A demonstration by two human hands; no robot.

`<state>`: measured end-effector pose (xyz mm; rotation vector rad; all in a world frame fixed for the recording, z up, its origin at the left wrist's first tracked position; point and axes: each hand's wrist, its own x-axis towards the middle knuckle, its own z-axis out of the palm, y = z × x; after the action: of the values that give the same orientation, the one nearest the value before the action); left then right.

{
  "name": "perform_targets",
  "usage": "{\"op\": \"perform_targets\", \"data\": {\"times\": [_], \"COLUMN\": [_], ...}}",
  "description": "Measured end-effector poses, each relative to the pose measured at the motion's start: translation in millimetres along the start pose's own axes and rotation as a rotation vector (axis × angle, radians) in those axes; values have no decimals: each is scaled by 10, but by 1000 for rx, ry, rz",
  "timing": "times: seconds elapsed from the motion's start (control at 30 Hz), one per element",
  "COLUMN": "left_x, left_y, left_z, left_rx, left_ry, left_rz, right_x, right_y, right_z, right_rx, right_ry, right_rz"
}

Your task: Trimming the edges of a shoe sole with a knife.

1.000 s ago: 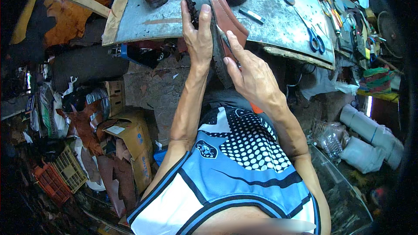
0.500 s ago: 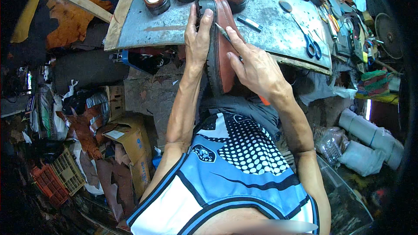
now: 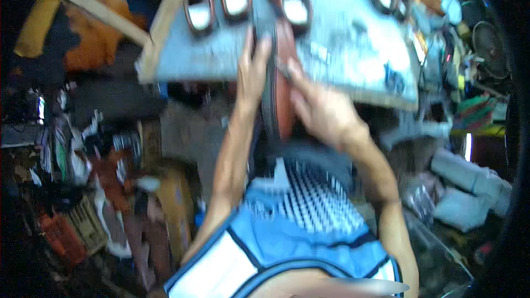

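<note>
The picture is blurred by motion. I hold a brown shoe (image 3: 280, 85) upright on its edge, its dark sole turned left, over the near edge of a grey worktable (image 3: 342, 66). My left hand (image 3: 252, 72) lies flat against the sole side. My right hand (image 3: 320, 107) grips the brown upper and pinches a thin tool (image 3: 284, 69) at the shoe's rim. Three more brown shoes (image 3: 237, 0) stand in a row on the table just beyond.
Scissors (image 3: 395, 77) and small tools lie on the table's right part. A wooden strip (image 3: 105, 14) and orange leather scraps (image 3: 88, 49) are at upper left. Boxes, crates and clutter (image 3: 99, 198) fill the floor at left; pale bags (image 3: 469, 193) at right.
The shoe and both hands have come down and toward me. The view has shifted and gone blurry; the table edge now sits lower in the picture.
</note>
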<state>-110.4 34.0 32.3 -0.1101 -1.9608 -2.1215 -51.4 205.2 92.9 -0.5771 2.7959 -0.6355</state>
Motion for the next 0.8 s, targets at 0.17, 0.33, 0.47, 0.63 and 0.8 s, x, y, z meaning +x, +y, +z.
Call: {"op": "perform_targets", "data": {"times": [0.17, 0.33, 0.47, 0.63, 0.8], "left_x": [-212, -153, 64, 131, -97], "left_y": [-542, -409, -410, -400, -380], "left_z": [-104, -133, -125, -124, -118], "left_rx": [67, 75, 56, 25, -16], "left_ry": [32, 18, -5, -27, -67], "left_rz": [-123, -135, -171, -145, -215], "right_x": [26, 137, 348, 330, 45], "right_y": [118, 134, 165, 111, 95], "right_z": [186, 73, -68, -108, 23], "right_rx": [-23, -36, -45, -103, -77], "right_ry": [-62, -13, 0, -1, -69], "right_rz": [2, -26, 3, -39, -24]}}
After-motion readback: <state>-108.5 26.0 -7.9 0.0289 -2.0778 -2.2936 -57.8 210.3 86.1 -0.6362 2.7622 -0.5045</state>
